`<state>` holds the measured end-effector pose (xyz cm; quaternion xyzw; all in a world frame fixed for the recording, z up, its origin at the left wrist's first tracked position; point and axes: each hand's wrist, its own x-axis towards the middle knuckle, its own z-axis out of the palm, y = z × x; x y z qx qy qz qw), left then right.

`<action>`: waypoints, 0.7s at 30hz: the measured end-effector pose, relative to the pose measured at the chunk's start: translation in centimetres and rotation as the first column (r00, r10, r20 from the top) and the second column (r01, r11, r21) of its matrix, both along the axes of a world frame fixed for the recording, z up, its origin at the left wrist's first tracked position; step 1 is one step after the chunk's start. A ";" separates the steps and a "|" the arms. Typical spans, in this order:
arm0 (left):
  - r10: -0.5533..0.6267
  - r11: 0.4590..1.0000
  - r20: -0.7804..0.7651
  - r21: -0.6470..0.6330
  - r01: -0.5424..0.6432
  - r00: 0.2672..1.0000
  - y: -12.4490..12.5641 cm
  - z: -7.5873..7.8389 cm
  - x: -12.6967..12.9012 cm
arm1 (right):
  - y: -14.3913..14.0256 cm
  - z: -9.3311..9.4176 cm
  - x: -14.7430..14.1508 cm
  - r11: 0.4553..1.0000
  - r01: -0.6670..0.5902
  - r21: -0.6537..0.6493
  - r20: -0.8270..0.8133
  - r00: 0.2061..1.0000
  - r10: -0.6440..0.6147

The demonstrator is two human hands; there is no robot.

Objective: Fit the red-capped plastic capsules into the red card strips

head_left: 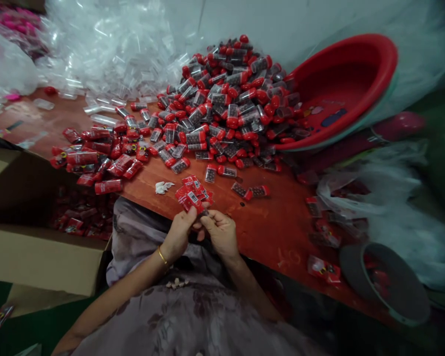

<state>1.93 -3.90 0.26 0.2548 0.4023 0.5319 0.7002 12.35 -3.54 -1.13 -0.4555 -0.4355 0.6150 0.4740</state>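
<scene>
Both hands meet at the near table edge [274, 232]: left hand [180, 232] is closed on a small stack of red labels [191, 195], right hand [220, 232] is pinched on a dark vial [204, 212] just below them. One label should be peeled clear and wrapped square before the vial is dropped with the labelled ones [96, 158]; unlabelled pile [230, 104] sits beyond, spilled from the red basin [341, 89]

A small stack of red printed labels [193, 196], fanned, held at the table's near edge.
</scene>
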 end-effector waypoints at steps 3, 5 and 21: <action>0.041 0.999 0.003 -0.033 -0.041 0.999 0.1 -0.1 -0.8 | 0.2 0.2 -0.2 0.998 -0.066 -0.019 0.013 0.998 0.066; 0.025 0.997 -0.001 -0.072 -0.025 1.000 0.0 -0.3 -1.0 | 0.4 0.2 -0.7 0.999 -0.052 -0.017 0.036 0.998 0.053; 0.830 0.443 -0.120 -0.451 -0.774 0.545 -2.1 -2.4 -19.9 | 7.7 -2.2 8.1 0.925 -0.005 0.380 0.920 0.106 -0.378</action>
